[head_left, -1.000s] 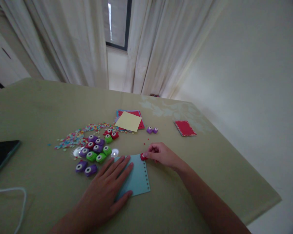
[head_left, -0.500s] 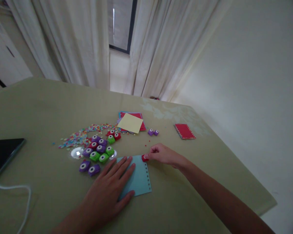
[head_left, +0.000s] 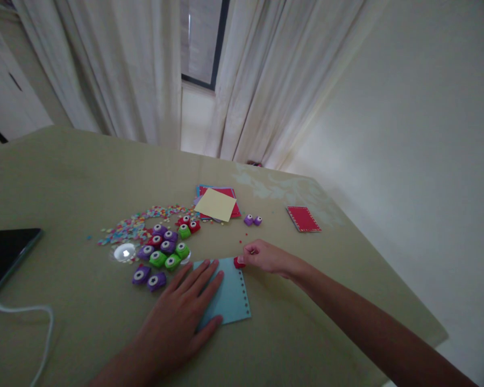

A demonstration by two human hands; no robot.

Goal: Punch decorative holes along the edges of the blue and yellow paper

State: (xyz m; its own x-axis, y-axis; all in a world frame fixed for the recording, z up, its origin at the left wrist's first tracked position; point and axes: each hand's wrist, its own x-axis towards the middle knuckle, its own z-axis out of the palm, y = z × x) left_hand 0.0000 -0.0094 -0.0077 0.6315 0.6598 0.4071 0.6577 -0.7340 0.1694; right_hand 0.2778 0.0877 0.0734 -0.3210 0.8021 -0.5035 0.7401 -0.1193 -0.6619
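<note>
My left hand (head_left: 185,303) lies flat with its fingers spread over the left part of a light blue sheet of paper (head_left: 228,301). A row of small punched holes runs down the sheet's right edge. At the top right corner of the sheet, my right hand (head_left: 262,255) grips a small red craft punch (head_left: 237,262), its body partly hidden by the fingers. Left of the paper sits a cluster of purple, green and red craft punches (head_left: 167,247). Two small purple punches (head_left: 253,220) stand beyond my right hand.
Colourful paper confetti (head_left: 129,228) is scattered behind the punches. Further back lies a stack of paper topped by a yellow sheet (head_left: 215,205). A red card with a punched border (head_left: 303,219) is at the right. A dark tablet (head_left: 8,258) and a white cable (head_left: 48,328) lie left.
The camera view has shifted slightly. Both hands keep almost the same place, the left on the paper and the right on the red craft punch.
</note>
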